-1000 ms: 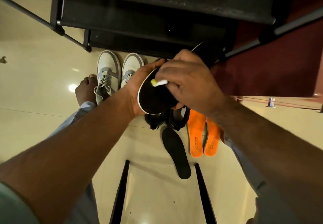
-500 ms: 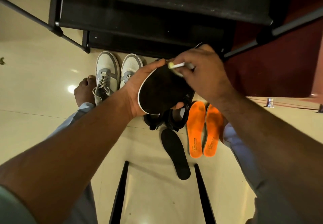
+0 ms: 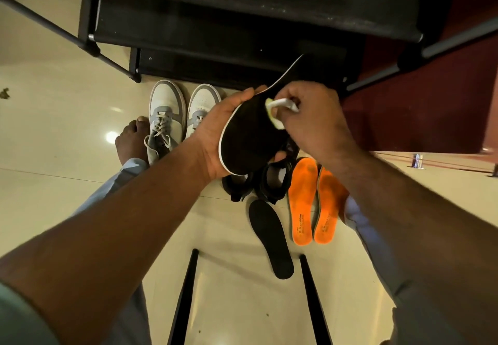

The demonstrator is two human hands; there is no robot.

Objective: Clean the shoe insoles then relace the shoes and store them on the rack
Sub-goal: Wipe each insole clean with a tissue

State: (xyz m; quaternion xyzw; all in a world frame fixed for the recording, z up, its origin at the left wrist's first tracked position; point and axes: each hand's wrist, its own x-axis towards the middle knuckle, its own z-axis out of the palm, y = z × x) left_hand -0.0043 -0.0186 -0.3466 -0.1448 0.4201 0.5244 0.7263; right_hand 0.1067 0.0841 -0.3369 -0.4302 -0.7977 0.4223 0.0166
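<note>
We read "AIR cushion" on the orange insoles [image 3: 314, 202] at five o'clock. Our left hand [image 3: 215, 134] grips the black insole [image 3: 248, 134]; our right hand [image 3: 314, 118] pinches a small brush [image 3: 280, 105] against it.

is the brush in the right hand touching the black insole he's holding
Touching. The head view shows the brush gripped by the right hand, its pale bristle end pressed on the face of the black insole that the left hand holds.
</note>
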